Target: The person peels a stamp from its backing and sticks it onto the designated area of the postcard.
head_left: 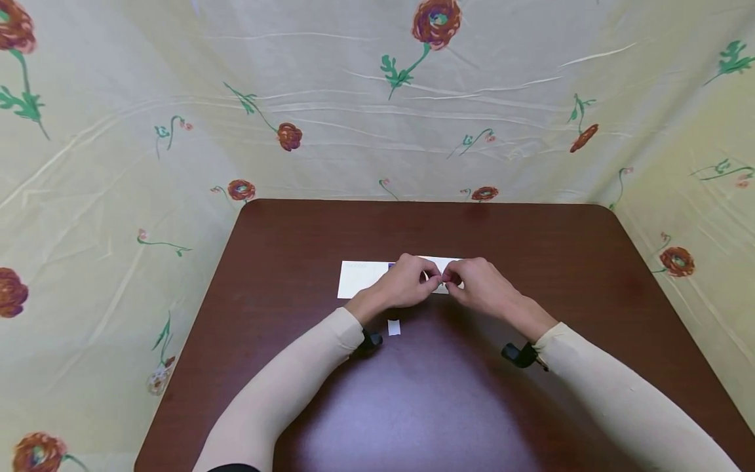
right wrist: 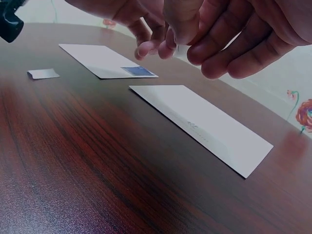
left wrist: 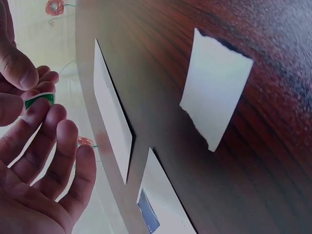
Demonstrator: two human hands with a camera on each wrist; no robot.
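Observation:
Over the right-hand envelope (head_left: 436,261), both hands meet at the fingertips around a small green stamp (left wrist: 40,101) with a white scalloped edge. My left hand (head_left: 406,283) pinches it between thumb and forefinger, its other fingers loosely bent. The right hand (head_left: 485,286) comes in from the other side, thumb and fingertips at the stamp's edge. In the right wrist view only a whitish bit of the stamp (right wrist: 181,51) shows between the fingers. The left-hand envelope (head_left: 358,280) lies flat, a blue stamp (right wrist: 138,71) at its corner.
Nearer the body, a small torn white paper piece (head_left: 394,327) lies on the brown table (head_left: 413,393). Flower-patterned sheeting (head_left: 330,98) hangs behind the table and at its sides. A black wrist device (head_left: 519,355) sits under the right forearm.

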